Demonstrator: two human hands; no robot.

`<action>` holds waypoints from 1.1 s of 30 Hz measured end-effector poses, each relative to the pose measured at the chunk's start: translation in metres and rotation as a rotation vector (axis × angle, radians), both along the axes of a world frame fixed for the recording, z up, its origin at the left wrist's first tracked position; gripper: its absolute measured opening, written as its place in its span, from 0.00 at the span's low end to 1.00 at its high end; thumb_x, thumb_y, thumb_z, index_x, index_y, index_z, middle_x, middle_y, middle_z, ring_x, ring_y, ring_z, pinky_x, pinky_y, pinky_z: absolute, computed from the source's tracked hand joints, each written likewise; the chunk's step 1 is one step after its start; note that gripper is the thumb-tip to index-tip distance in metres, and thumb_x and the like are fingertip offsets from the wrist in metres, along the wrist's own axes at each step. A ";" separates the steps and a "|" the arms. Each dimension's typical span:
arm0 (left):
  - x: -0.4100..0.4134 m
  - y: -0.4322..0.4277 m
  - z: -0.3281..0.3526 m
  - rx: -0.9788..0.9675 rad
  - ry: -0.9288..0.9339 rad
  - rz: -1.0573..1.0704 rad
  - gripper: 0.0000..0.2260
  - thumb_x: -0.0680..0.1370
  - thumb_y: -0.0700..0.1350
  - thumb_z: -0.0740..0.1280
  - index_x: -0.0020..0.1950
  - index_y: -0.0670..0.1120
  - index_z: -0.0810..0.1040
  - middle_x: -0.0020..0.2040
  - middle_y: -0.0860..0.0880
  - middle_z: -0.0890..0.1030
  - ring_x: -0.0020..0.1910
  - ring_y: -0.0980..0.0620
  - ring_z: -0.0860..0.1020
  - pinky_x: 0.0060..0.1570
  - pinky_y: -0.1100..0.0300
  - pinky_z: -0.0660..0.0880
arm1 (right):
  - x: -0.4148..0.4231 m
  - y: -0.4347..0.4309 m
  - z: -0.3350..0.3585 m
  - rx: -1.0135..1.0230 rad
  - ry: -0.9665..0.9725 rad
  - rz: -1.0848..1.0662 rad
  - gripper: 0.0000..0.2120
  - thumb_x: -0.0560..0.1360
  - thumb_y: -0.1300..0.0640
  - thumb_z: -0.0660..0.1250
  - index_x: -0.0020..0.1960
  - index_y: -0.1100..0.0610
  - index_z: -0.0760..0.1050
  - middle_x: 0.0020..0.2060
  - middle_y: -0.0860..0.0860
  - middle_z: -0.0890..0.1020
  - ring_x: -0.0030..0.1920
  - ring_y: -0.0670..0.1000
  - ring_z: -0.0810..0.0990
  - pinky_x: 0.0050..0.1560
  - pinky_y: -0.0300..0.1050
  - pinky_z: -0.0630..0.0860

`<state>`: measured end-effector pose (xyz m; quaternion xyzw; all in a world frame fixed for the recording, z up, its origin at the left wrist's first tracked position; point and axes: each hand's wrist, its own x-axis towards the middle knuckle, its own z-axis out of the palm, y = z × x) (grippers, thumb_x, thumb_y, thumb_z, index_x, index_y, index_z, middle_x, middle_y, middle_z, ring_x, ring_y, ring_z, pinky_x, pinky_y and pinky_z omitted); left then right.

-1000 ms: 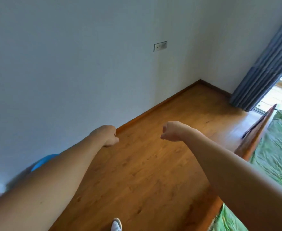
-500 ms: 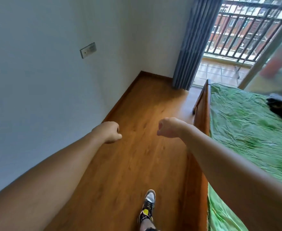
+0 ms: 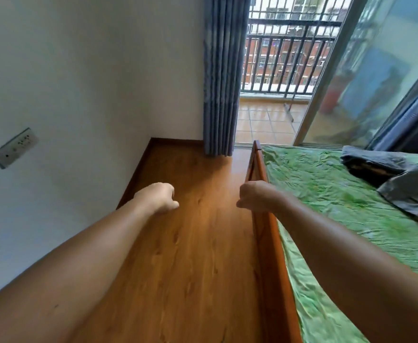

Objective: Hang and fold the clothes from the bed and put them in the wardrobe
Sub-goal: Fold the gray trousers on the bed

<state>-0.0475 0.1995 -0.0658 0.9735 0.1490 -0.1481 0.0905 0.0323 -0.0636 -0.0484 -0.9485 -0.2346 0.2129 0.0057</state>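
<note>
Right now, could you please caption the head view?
Left hand and right hand fisted, empty, by the bed; clothes lie on it.

Both bare arms reach forward, left hand (image 3: 160,197) and right hand (image 3: 252,196) fisted, holding nothing.

No legible txt, labels or nos. anywhere; wall socket plate (image 3: 13,147) marks too small.
</note>
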 end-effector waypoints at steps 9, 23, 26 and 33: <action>0.232 0.037 -0.006 -0.013 -0.034 -0.164 0.14 0.78 0.54 0.66 0.62 0.52 0.78 0.59 0.52 0.79 0.54 0.52 0.78 0.47 0.58 0.76 | 0.206 0.028 -0.009 0.067 0.024 -0.217 0.11 0.72 0.48 0.68 0.50 0.53 0.80 0.46 0.52 0.81 0.46 0.54 0.80 0.41 0.46 0.76; 0.597 0.067 0.016 -0.051 -0.010 -0.434 0.11 0.78 0.53 0.66 0.58 0.51 0.79 0.55 0.52 0.79 0.53 0.50 0.78 0.53 0.52 0.79 | 0.511 0.073 0.011 0.051 0.035 -0.403 0.13 0.76 0.51 0.68 0.56 0.57 0.81 0.51 0.56 0.83 0.49 0.58 0.80 0.42 0.44 0.72; 0.676 0.049 0.012 -0.034 -0.012 -0.472 0.09 0.77 0.54 0.65 0.53 0.53 0.79 0.51 0.52 0.80 0.51 0.49 0.78 0.53 0.49 0.79 | 0.581 0.056 -0.002 0.053 0.029 -0.436 0.15 0.75 0.48 0.66 0.54 0.56 0.81 0.52 0.57 0.84 0.52 0.60 0.81 0.48 0.47 0.78; 0.866 -0.020 0.011 0.071 0.007 -0.538 0.05 0.77 0.53 0.64 0.47 0.53 0.76 0.48 0.52 0.77 0.51 0.48 0.78 0.53 0.49 0.78 | 0.760 -0.011 -0.014 0.053 0.039 -0.496 0.15 0.76 0.47 0.68 0.55 0.56 0.80 0.54 0.56 0.83 0.56 0.58 0.80 0.52 0.47 0.77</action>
